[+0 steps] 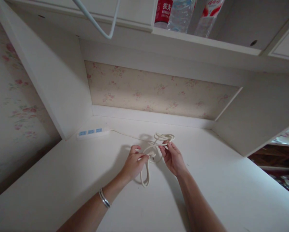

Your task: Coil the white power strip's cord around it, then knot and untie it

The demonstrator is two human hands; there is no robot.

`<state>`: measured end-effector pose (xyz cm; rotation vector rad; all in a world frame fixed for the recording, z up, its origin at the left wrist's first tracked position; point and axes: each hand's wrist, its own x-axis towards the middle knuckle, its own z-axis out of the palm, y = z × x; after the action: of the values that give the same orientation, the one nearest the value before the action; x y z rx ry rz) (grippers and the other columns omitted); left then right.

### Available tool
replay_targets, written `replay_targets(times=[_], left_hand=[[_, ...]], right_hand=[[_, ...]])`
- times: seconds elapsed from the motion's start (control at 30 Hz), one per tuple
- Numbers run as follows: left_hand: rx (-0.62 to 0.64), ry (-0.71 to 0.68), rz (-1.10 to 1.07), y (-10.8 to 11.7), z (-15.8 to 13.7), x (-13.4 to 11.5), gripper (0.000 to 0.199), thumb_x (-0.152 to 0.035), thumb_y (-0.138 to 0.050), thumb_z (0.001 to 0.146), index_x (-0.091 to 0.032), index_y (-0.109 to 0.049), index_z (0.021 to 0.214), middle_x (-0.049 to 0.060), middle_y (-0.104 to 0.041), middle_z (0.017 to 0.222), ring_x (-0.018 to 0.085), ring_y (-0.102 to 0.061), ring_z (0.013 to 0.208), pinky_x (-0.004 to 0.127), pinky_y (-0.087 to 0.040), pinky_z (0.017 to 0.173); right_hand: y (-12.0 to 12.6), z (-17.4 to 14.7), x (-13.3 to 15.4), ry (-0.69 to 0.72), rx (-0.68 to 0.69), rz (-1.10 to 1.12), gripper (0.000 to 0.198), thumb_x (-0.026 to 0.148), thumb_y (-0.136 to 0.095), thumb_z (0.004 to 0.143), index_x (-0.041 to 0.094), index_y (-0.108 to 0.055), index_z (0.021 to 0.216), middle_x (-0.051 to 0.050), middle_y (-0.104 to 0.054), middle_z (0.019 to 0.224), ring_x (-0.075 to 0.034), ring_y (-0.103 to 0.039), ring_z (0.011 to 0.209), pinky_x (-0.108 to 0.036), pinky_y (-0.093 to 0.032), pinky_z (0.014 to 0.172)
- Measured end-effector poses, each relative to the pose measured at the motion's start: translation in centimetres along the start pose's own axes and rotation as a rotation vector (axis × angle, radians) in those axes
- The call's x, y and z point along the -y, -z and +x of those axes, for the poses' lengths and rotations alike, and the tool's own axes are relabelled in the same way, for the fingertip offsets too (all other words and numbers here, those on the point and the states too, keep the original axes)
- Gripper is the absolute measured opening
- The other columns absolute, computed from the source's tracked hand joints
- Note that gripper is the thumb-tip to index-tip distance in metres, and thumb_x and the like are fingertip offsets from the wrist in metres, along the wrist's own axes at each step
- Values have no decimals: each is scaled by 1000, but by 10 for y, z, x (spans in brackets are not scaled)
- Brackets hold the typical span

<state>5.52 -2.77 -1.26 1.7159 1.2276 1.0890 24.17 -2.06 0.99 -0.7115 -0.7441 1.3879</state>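
Note:
A white power cord hangs in loose loops between my two hands, over the white desktop. My left hand pinches the cord close to its plug, thumb and index finger together. With thumb and fingers closed, my right hand grips the looped part of the cord a little farther back. From the bundle a thin length of cord runs left to a white power strip with blue sockets, lying at the back left of the desk.
The white desk has side panels and a floral back wall. Overhead, a shelf holds several plastic bottles. A pale bent rod or cable hangs below the upper cabinet on the left.

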Motion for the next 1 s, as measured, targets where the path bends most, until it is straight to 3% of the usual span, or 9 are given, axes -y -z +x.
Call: replay_targets(times=[0.1,0.17,0.27,0.43,0.53,0.67,0.77,0.87,1.0], left_hand=[[-14,-29,18,2,1,-1,29,-35,-51,83,-19,-72,71,6,-54,110,19,-50,97,29,-34,91],[4,-53,23,3,-1,-4,33,-36,-48,85,-19,-69,67,5,-59,90,18,-52,86,27,-36,82],[2,-91,34,4,-4,-11,39,-38,-43,88,-19,-65,62,2,-52,67,16,-50,70,25,-36,70],[-30,-159,54,7,-9,-18,25,-39,-51,84,-21,-68,82,4,-57,81,19,-51,85,27,-37,76],[-51,-174,107,7,-9,-15,18,-34,-53,81,-19,-63,81,6,-58,87,21,-51,89,29,-38,78],[-55,-202,139,3,-10,-11,11,-28,-52,81,-19,-54,75,4,-54,82,19,-51,83,28,-37,74],[-70,-154,112,0,-13,-12,15,-33,-53,81,-20,-47,76,0,-50,75,15,-48,70,26,-36,65],[8,-60,24,-1,-18,-15,23,-41,-53,82,-21,-44,80,-4,-46,67,12,-44,59,24,-32,57],[245,13,-296,-1,-20,-18,31,-47,-56,80,-21,-42,90,-5,-50,65,10,-47,57,22,-33,55]], right_hand=[[-1,-4,3,-72,53,16,16,30,-70,75,20,-63,84,0,-64,84,-10,-65,75,-17,-54,71],[-2,-5,4,-101,84,27,16,31,-70,75,20,-62,84,1,-63,83,-9,-65,74,-16,-54,71],[-1,-5,4,-103,80,24,16,32,-69,75,21,-62,85,1,-63,82,-9,-65,72,-16,-54,69],[0,-2,3,-86,49,31,17,32,-70,74,22,-63,86,2,-64,80,-11,-64,72,-20,-54,68],[1,-1,1,-102,58,6,18,35,-69,75,22,-63,86,1,-64,79,-11,-63,70,-23,-54,67],[3,2,-2,-87,46,-53,19,38,-66,76,22,-63,86,1,-61,77,-11,-58,65,-26,-53,65],[3,3,-4,-81,8,-85,20,40,-65,76,22,-62,83,2,-59,72,-12,-55,64,-27,-52,65],[2,3,-6,-69,-14,-87,20,40,-66,75,21,-61,79,2,-59,71,-12,-54,64,-27,-50,67],[1,2,-5,-103,-8,-60,15,35,-66,75,21,-60,76,3,-59,75,-12,-55,68,-26,-48,69]])
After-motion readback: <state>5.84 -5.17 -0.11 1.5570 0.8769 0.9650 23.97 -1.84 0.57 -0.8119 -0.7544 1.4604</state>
